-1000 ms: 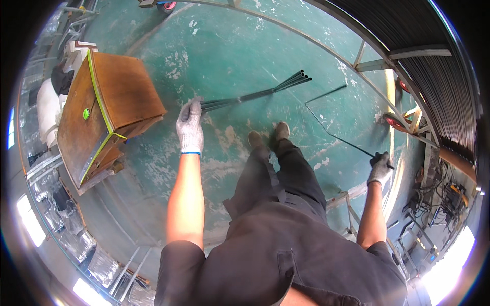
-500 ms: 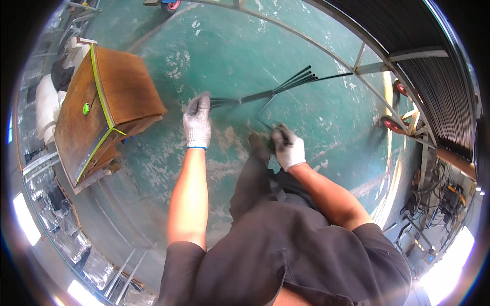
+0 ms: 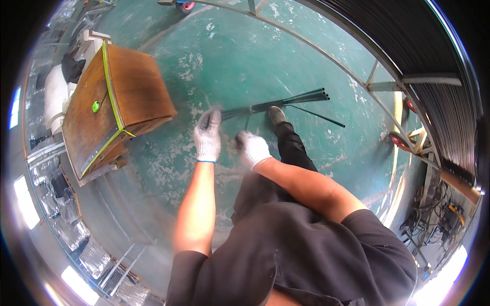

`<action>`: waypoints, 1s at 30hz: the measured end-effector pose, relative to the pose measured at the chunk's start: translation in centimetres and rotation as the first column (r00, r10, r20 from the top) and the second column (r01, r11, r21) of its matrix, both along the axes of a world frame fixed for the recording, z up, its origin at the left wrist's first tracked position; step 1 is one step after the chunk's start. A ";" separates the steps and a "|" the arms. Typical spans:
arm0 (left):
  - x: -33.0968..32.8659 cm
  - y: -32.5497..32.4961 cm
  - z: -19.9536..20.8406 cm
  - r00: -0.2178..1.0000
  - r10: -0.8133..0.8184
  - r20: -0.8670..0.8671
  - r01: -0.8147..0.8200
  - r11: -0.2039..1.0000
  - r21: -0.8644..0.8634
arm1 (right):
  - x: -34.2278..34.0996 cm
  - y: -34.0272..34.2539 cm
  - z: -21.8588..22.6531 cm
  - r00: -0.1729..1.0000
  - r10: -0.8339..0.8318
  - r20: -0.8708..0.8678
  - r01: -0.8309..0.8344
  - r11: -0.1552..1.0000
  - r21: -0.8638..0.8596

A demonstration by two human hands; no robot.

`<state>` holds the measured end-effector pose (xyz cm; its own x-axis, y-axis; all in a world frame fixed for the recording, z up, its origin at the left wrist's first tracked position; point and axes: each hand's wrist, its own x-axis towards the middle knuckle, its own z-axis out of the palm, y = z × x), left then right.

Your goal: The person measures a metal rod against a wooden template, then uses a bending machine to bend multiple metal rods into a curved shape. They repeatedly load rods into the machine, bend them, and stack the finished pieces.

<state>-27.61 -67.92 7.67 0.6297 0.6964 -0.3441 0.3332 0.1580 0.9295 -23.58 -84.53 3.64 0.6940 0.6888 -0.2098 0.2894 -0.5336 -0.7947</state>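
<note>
My left hand [image 3: 208, 135], in a pale knit glove with grey fingers, is closed round one end of a bundle of thin black tubes [image 3: 260, 108]. The bundle reaches to the right above the green floor, its open tube ends fanned slightly apart. One tube [image 3: 319, 117] splays away from the others toward the lower right. My right hand [image 3: 250, 148], gloved alike, is curled just below the bundle, near my left hand. A short dark line [image 3: 247, 122] runs between the bundle and the right fingers. Blur hides what these fingers hold, if anything.
A brown wooden box-like stand [image 3: 138, 84] with yellow-green edging stands at the left, a small green round object [image 3: 95, 106] on it. On the right, a metal rack [image 3: 431, 80] carries many long black tubes. Red-hubbed wheels [image 3: 399, 142] and tangled cables [image 3: 431, 217] lie beyond.
My right hand has moved left, closer to my left hand. The splayed tube now points down to the right instead of up. One of my feet has stepped forward below the bundle.
</note>
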 end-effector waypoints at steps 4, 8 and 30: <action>0.4 -0.5 -0.2 0.996 0.084 -0.010 -0.084 0.996 0.005 | 0.8 0.7 -0.1 0.993 0.116 0.007 -0.116 0.993 0.024; 1.7 0.0 0.2 0.996 0.086 0.005 -0.086 0.996 -0.001 | 3.1 1.4 0.1 0.978 0.209 -0.002 -0.209 0.978 0.025; 2.8 0.9 -0.1 0.991 0.132 0.017 -0.132 0.991 0.010 | 16.2 -17.6 1.2 0.897 -0.440 0.042 0.423 0.826 -0.374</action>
